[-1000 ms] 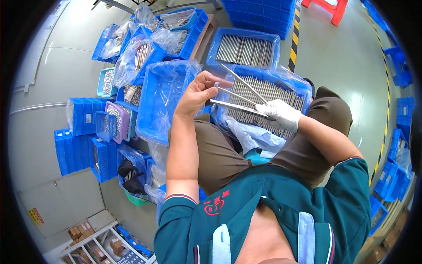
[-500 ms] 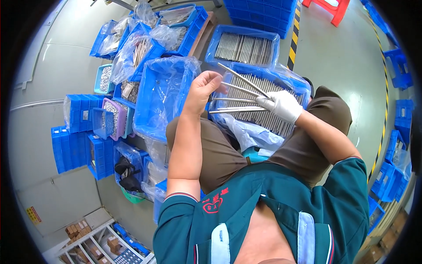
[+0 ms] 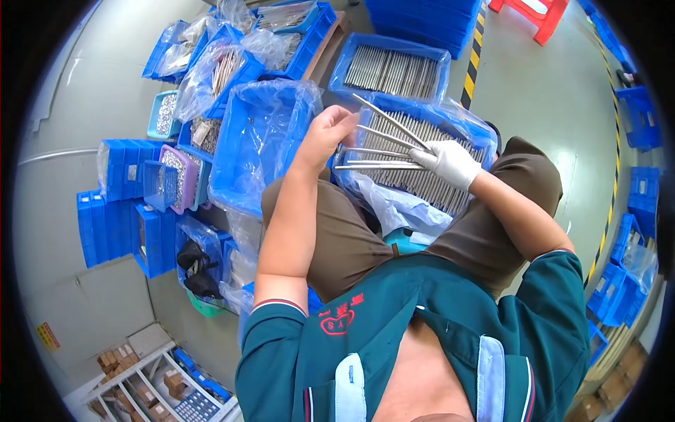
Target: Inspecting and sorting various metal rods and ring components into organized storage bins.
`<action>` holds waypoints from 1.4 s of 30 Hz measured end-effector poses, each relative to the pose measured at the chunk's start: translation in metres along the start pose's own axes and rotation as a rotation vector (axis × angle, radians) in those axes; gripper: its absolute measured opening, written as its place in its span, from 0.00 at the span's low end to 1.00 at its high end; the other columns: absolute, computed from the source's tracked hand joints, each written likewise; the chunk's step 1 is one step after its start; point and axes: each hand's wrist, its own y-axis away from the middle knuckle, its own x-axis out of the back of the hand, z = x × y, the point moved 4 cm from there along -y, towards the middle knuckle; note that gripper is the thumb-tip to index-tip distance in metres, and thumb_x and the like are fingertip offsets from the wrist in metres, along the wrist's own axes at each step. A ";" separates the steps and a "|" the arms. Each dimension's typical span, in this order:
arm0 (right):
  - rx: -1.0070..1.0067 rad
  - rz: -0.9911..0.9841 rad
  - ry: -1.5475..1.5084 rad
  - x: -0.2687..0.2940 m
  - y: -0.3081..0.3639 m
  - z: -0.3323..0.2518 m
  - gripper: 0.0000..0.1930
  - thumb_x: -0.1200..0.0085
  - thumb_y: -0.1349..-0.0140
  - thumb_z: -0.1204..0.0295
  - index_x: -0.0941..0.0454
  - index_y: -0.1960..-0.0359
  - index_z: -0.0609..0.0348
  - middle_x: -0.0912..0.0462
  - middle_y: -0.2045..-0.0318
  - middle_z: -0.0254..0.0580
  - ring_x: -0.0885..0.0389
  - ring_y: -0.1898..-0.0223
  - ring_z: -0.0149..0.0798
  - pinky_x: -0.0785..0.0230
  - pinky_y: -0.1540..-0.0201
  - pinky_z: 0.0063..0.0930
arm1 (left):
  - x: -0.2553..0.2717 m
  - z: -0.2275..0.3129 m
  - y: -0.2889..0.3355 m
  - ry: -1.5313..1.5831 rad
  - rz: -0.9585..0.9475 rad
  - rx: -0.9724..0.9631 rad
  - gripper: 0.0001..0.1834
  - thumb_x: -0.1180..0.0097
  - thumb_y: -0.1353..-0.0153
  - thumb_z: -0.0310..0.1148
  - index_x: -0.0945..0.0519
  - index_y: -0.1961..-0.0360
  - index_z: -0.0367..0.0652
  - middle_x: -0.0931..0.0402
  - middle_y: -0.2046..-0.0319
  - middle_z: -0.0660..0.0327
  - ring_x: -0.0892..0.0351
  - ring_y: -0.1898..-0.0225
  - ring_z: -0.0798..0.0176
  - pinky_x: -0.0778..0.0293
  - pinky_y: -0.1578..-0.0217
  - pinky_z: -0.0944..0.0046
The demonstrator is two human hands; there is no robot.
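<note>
My right hand (image 3: 451,163), in a white glove, is closed round the right ends of several slim metal rods (image 3: 389,122), which fan out to the left. My bare left hand (image 3: 326,138) is beside the rods' free ends, its fingers curled together and slightly blurred. Whether a rod tip lies between those fingers is hidden. Below both hands stands a blue crate (image 3: 485,133) lined with clear plastic, full of similar rods in rows. A crumpled pale sheet (image 3: 394,207) hangs over its near side, between my knees.
Left of my left hand is a blue bin (image 3: 235,151) with a plastic liner. Beyond the rod crate stands another lined crate (image 3: 444,70) of rods. Small baskets of metal parts (image 3: 166,116) and stacked blue crates (image 3: 105,225) are at the left. A red stool (image 3: 548,24) stands far right.
The rods in my right hand have shifted in their fan, the lower ones now lying closer together. My left hand stays beside their free ends. The whole view has shifted slightly.
</note>
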 end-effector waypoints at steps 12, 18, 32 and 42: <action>0.113 0.130 0.441 0.001 0.008 -0.023 0.15 0.52 0.39 0.57 0.25 0.72 0.56 0.23 0.79 0.50 0.22 0.77 0.52 0.31 0.73 0.41 | 0.000 -0.016 0.003 0.090 -0.064 0.234 0.14 0.44 0.40 0.39 0.31 0.77 0.45 0.28 0.82 0.63 0.27 0.82 0.71 0.28 0.79 0.69; -0.011 -0.061 0.111 -0.010 0.011 -0.005 0.22 0.54 0.39 0.51 0.21 0.70 0.58 0.21 0.77 0.50 0.21 0.72 0.52 0.31 0.68 0.39 | -0.002 -0.017 0.009 0.098 -0.154 0.090 0.07 0.44 0.42 0.29 0.26 0.66 0.38 0.24 0.74 0.61 0.23 0.73 0.67 0.26 0.68 0.68; 0.103 0.052 0.293 -0.004 0.007 -0.020 0.20 0.56 0.38 0.51 0.25 0.72 0.55 0.23 0.81 0.50 0.21 0.75 0.52 0.30 0.71 0.42 | -0.001 -0.011 0.017 0.086 0.010 0.061 0.10 0.40 0.45 0.34 0.25 0.68 0.38 0.25 0.78 0.63 0.26 0.77 0.71 0.30 0.72 0.71; 0.281 0.259 0.526 0.000 0.010 -0.036 0.13 0.47 0.42 0.60 0.26 0.77 0.55 0.25 0.84 0.47 0.23 0.81 0.49 0.31 0.77 0.37 | -0.003 -0.029 0.015 0.145 0.009 0.390 0.16 0.41 0.45 0.44 0.29 0.79 0.46 0.33 0.85 0.66 0.31 0.83 0.69 0.29 0.77 0.67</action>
